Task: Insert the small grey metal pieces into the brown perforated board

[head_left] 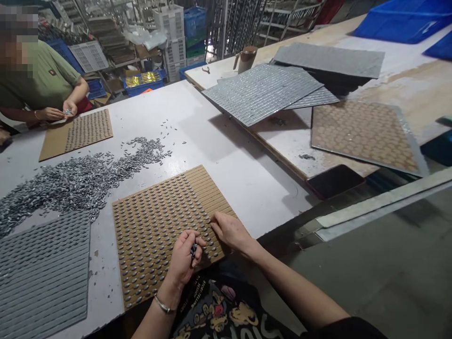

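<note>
Your left hand point(187, 254) is curled closed around a few small, dark grey, shiny oval pieces point(193, 250); the fingers hide too many of them to count. Your right hand point(228, 230) has its fingertips bent down to the brown, ridged, rectangular board point(208, 188); you cannot tell from here whether they pinch a piece. That one board lies under both your hands, at the near edge of the white desk point(197, 141). Rows of pieces cover most of it, leaving a bare strip along its right side.

To your left, one grey, ridged, rectangular board point(45, 292) lies at the near edge, its far part carrying pieces. Beyond it spreads one loose heap of grey oval pieces point(81, 183), too many to count. Past the heap, near the far left edge, a person in a green shirt point(42, 75) works over one second brown board point(54, 143), partly covered.

To your right, on the wood-topped desk point(420, 89), you have one black phone point(335, 181) at the near corner, one brown mug point(247, 59) toward the far left corner, and two blue plastic bins point(399, 21) farther right.
</note>
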`<state>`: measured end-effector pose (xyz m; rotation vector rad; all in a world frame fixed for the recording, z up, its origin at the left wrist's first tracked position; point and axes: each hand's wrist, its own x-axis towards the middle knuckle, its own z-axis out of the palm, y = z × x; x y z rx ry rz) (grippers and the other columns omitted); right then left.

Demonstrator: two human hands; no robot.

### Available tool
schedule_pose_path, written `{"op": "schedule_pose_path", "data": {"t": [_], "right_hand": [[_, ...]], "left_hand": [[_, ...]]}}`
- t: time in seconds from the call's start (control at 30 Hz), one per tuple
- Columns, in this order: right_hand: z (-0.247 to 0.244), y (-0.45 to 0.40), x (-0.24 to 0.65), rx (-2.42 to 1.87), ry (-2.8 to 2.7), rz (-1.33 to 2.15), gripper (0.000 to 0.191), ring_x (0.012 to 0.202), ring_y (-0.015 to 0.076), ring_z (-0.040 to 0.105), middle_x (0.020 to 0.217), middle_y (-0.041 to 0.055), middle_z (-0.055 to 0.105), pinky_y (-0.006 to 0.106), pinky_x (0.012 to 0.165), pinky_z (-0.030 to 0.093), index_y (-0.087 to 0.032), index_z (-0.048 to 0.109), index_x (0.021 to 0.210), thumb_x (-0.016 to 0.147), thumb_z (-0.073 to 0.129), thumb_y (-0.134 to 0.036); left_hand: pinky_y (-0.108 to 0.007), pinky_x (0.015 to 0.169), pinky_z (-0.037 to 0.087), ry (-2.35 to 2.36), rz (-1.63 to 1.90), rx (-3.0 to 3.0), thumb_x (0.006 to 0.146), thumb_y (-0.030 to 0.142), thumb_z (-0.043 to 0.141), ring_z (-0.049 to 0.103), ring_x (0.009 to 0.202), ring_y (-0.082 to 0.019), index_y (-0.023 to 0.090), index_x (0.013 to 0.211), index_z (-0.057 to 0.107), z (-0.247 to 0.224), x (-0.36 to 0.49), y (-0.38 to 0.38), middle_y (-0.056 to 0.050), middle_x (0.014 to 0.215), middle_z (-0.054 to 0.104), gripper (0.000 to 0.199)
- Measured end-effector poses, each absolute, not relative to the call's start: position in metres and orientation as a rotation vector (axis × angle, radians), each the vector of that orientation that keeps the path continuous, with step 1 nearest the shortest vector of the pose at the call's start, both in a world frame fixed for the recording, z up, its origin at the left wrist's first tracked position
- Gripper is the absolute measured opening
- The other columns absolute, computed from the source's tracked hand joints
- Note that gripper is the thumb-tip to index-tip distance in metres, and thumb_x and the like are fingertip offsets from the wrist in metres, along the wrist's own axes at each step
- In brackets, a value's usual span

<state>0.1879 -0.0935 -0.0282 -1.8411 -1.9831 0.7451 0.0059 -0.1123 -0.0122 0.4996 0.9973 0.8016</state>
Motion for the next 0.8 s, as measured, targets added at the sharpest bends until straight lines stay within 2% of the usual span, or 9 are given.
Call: {"op": "schedule_pose_path", "data": {"t": [0.37, 0.8], "right_hand": [[-0.031, -0.074, 0.178, -1.950, -1.949, 0.640, 0.015, 0.083, 0.0165, 0.058, 0.092, 0.0047, 0.064, 0.026, 0.071, 0.038, -0.020, 0.060, 0.087, 0.095, 0.049, -0.028], [-0.041, -0.078, 0.194, -1.775, -1.895, 0.748, 0.007, 0.079, 0.0144, 0.055, 0.084, 0.0015, 0.061, 0.025, 0.070, 0.037, -0.020, 0.057, 0.081, 0.088, 0.055, -0.020]], "left_hand": [[-0.012, 0.032, 0.022, 1.016, 0.819, 0.505, 0.078, 0.042, 0.069, 0.038, 0.042, -0.003, 0.016, 0.086, 0.050, -0.012, 0.007, -0.115, 0.000, 0.070, 0.063, 0.033], [-0.013, 0.033, 0.023, 1.006, 0.835, 0.488, 0.078, 0.040, 0.069, 0.040, 0.043, -0.004, 0.016, 0.087, 0.052, -0.015, 0.009, -0.114, 0.000, 0.070, 0.063, 0.031]]}}
